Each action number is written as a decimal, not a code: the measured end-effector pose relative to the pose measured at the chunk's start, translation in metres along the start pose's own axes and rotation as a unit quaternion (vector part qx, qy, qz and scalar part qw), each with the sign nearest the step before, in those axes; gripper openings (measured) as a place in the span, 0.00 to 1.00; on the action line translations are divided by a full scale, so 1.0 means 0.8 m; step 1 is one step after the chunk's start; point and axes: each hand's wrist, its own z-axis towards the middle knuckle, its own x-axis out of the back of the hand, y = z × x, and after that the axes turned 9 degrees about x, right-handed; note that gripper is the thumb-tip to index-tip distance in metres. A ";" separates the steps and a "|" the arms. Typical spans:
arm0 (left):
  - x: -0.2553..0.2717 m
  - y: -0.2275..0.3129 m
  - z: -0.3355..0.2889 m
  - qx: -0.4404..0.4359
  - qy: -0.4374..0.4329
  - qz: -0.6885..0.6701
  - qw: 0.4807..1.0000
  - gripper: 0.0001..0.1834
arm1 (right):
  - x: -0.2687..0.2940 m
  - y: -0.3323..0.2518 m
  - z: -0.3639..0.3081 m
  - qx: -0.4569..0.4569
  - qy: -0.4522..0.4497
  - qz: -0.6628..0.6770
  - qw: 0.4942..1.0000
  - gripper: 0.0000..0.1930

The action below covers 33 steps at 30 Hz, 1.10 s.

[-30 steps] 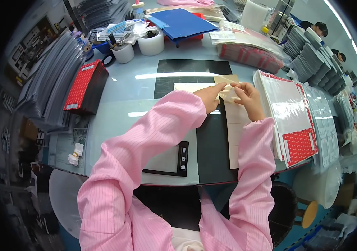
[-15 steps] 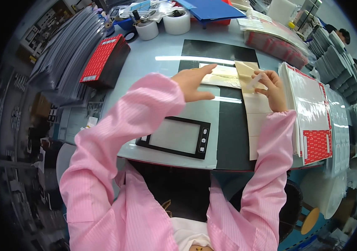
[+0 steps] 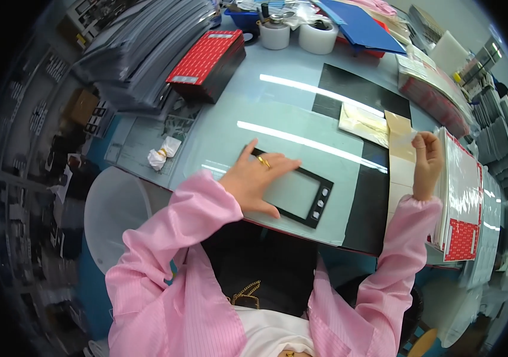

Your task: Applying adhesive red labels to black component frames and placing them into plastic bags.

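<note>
My left hand [image 3: 258, 183] is spread open over the left part of a flat panel [image 3: 297, 194] with a black border and a clear middle. Its fingers cover that end of the panel; whether they press on it I cannot tell. Three small white marks show along the panel's right border. At the right, my right hand [image 3: 427, 165] is closed in a pinch on a small pale strip, partly hidden by the fingertips. Just left of it lies a long tan sheet [image 3: 399, 157], and beside that a pale yellow packet [image 3: 362, 124].
A black mat [image 3: 368, 209] lies under the sheets. To the right stands a stack of film-wrapped sheets [image 3: 459, 178]. A red-topped box [image 3: 207, 56] and stacked grey sheets [image 3: 147, 47] are at the far left. Tape rolls [image 3: 317, 37] stand at the back. A white bin [image 3: 114, 211] is left of the table.
My left hand has moved from near the yellow packet down and left onto the panel. My right hand stays near the tan sheet, still pinching the strip. The view has shifted left.
</note>
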 end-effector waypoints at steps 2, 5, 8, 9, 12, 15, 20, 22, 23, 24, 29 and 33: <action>0.014 -0.026 -0.004 0.021 -0.005 0.016 1.000 0.61 | -0.029 -0.042 -0.013 0.005 -0.030 -0.009 1.000 0.05; 0.027 -0.056 -0.011 0.040 -0.017 -0.012 0.999 0.61 | -0.079 -0.081 -0.045 -0.029 -0.099 0.037 0.994 0.04; 0.024 -0.067 -0.015 0.030 0.006 -0.019 0.999 0.60 | -0.122 -0.107 -0.071 -0.100 -0.168 0.101 0.976 0.04; 0.024 -0.066 -0.016 0.019 0.035 -0.006 0.999 0.60 | -0.131 -0.111 -0.079 -0.141 -0.186 0.136 0.963 0.04; 0.017 -0.038 -0.033 -0.009 0.080 -0.020 0.997 0.53 | -0.154 -0.117 -0.088 -0.241 -0.227 0.215 0.919 0.05; -0.020 -0.002 -0.051 -0.028 0.152 -0.069 0.986 0.34 | -0.169 -0.114 -0.095 -0.281 -0.249 0.202 0.904 0.06; -0.060 0.026 -0.055 0.007 0.224 -0.100 0.969 0.19 | -0.179 -0.117 -0.101 -0.329 -0.273 0.184 0.885 0.06; -0.062 0.026 -0.053 0.015 0.227 -0.102 0.968 0.17 | -0.182 -0.117 -0.100 -0.337 -0.270 0.182 0.884 0.06; -0.062 0.025 -0.052 0.023 0.235 -0.099 0.967 0.15 | -0.183 -0.117 -0.099 -0.337 -0.272 0.176 0.884 0.06; -0.063 0.025 -0.052 0.024 0.232 -0.102 0.967 0.15 | -0.184 -0.117 -0.099 -0.337 -0.275 0.171 0.884 0.06; -0.065 0.026 -0.048 0.035 0.241 -0.095 0.965 0.13 | -0.187 -0.118 -0.098 -0.349 -0.273 0.155 0.883 0.06; -0.065 0.025 -0.046 0.042 0.238 -0.099 0.965 0.13 | -0.188 -0.119 -0.098 -0.353 -0.270 0.148 0.883 0.06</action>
